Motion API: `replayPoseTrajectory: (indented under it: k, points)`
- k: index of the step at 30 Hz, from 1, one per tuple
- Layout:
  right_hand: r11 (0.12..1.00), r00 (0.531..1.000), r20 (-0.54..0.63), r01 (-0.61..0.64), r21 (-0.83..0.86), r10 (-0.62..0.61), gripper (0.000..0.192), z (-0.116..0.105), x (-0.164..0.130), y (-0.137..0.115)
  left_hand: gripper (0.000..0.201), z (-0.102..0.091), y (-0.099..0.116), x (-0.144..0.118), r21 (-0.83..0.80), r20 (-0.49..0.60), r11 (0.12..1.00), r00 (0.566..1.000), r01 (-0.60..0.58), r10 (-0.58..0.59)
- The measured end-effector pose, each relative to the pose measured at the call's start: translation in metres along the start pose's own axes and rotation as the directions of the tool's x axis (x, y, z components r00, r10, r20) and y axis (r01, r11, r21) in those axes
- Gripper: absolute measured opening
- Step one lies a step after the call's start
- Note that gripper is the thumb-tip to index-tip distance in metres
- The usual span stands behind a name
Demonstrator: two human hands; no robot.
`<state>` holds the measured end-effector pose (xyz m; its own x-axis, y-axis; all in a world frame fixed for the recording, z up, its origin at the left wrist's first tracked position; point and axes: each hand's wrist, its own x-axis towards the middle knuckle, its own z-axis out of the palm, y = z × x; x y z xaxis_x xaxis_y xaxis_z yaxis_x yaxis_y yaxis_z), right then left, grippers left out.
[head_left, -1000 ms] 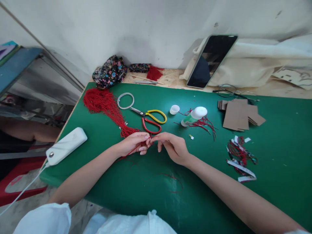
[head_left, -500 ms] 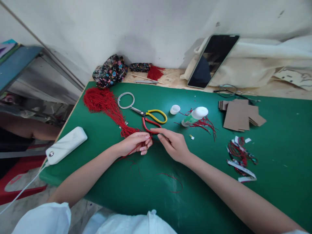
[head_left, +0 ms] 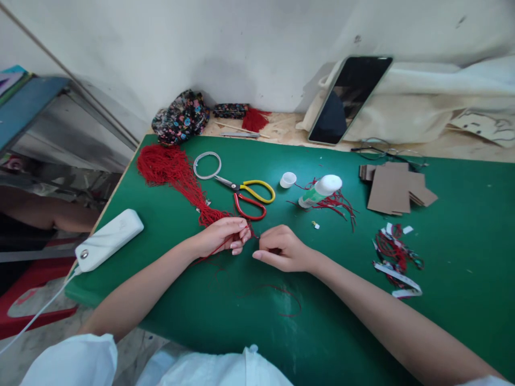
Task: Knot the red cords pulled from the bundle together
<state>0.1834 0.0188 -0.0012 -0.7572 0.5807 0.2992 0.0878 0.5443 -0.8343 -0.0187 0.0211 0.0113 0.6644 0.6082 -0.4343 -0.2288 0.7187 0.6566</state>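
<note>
Near the middle of the green table, my left hand (head_left: 222,237) pinches a thin red cord (head_left: 219,248) between thumb and fingertips. The cord's loose tail curls over the table below. My right hand (head_left: 285,249) is just to the right, its fingers curled in and its thumb a little apart from them. A small dark bit shows between the two hands, at the right knuckles; what the right fingers hold is hidden. A bundle of red cords (head_left: 171,170) stretches behind my left hand. Scissors (head_left: 245,190) with one yellow and one red handle lie beyond both hands.
A white-capped bottle (head_left: 321,191) stands by a small white cup (head_left: 288,180) and cut red threads. Brown card pieces (head_left: 390,187) and tagged red cords (head_left: 396,252) lie right. A phone (head_left: 350,101) leans at the back; a white power bank (head_left: 110,239) lies left.
My right hand has drawn back slightly toward me from the scissors' red handle, and its outstretched fingers have curled in. My left hand keeps its pinch in the same place.
</note>
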Motion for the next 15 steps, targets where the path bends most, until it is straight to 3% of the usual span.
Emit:
replayPoseTrajectory:
  k: [3, 8, 15]
  points:
    - [0.996, 0.998, -0.054, -0.040, 0.077, 0.045, 0.034, -0.0003, -0.0004, 0.0007, 0.028, 0.0002, -0.0001, -0.0002, 0.000, -0.001, 1.000, 1.000, -0.001, 0.001]
    - [0.979, 0.953, -0.224, -0.202, 0.029, 0.204, 0.017, 0.0041, 0.0002, 0.0011, 0.029, 0.0000, -0.0001, 0.0000, -0.001, -0.019, 1.000, 1.000, 0.005, -0.005]
    - [0.958, 0.977, -0.142, -0.185, -0.218, 0.157, 0.006, 0.0091, -0.0004, -0.0017, 0.029, 0.0002, -0.0004, 0.0007, -0.008, -0.020, 1.000, 1.000, 0.004, -0.004]
